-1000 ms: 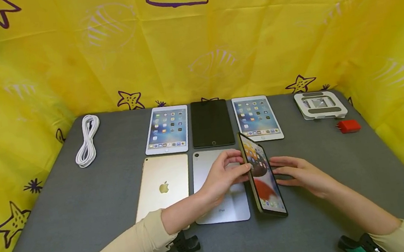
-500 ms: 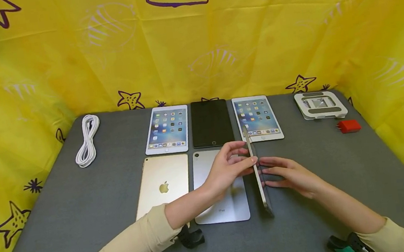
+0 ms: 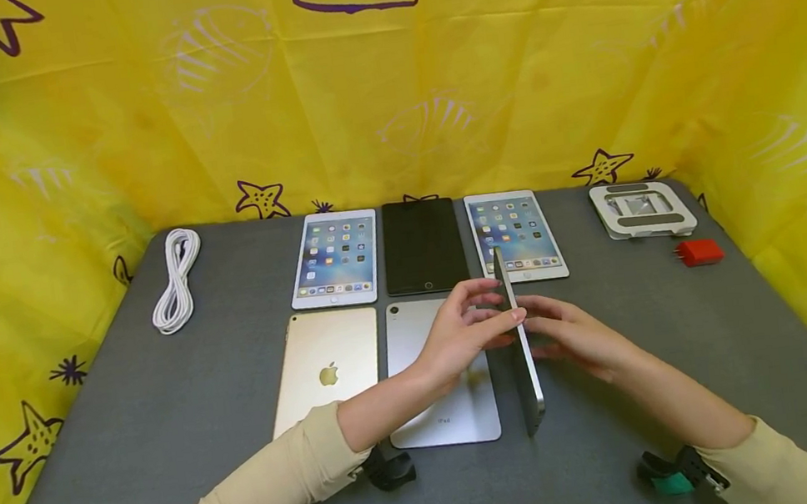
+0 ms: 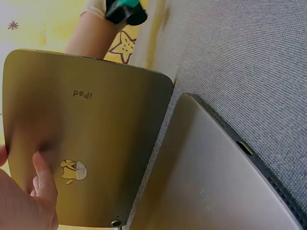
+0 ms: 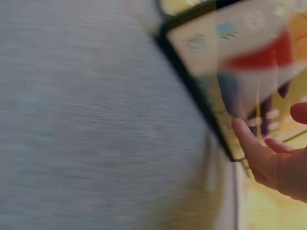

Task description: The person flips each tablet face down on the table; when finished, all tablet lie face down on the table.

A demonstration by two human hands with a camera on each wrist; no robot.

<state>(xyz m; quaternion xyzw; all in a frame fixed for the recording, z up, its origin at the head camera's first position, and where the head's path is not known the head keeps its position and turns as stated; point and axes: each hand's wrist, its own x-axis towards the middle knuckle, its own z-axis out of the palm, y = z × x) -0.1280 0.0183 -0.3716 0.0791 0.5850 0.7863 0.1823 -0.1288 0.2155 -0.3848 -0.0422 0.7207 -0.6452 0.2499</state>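
Note:
An iPad tablet (image 3: 526, 363) stands on edge, its thin silver side facing the head view. My left hand (image 3: 462, 333) pinches it, thumb at the near edge and fingers against the back. Its yellow-tinted back (image 4: 105, 124) with an apple logo fills much of the left wrist view. On the screen side, my right hand (image 3: 580, 335) touches the glass with fairly straight fingers; the lit screen (image 5: 259, 62) appears blurred in the right wrist view. Under my left hand lies a silver iPad (image 3: 441, 411), face down, partly covered. Beside it lies a gold iPad (image 3: 325, 354), also face down.
Along the back lie two white tablets with lit home screens, one left (image 3: 333, 256) and one right (image 3: 514, 226), around a black tablet (image 3: 423, 245). A coiled white cable (image 3: 176, 284) lies far left. At right are a white folding stand (image 3: 644, 210) and a red charger plug (image 3: 700, 252).
The held tablet has turned from showing its screen to edge-on, then slightly further, and shifted right. My right hand has moved left, its fingers now on the screen side.

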